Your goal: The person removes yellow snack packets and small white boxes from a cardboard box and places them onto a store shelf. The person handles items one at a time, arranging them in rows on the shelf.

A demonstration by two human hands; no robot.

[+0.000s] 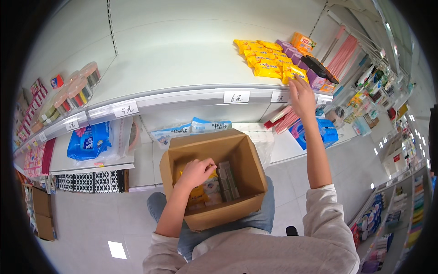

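Note:
My right hand [301, 97] reaches to the shelf, its fingertips on the nearest yellow soap packet [293, 72]; whether they grip it I cannot tell. Further yellow packets [268, 69] lie in rows to its left, with purple boxes [294, 54] and an orange pack [303, 41] behind and to the right. A cardboard box [226, 213] rests on my lap. Inside it are yellow packets [198, 195] and a stack of small grey boxes [227, 181]. My left hand [198, 173] is over the yellow packets in the box, fingers curled; what is under them is hidden.
A black object [318, 68] lies across the purple boxes. Price cards [236, 97] line the shelf's front edge [191, 96]. Clear-lidded containers [78, 89] stand at the left. Blue tissue packs [89, 140] and white paper rolls [260, 132] sit lower down. More shelving [390, 219] is at right.

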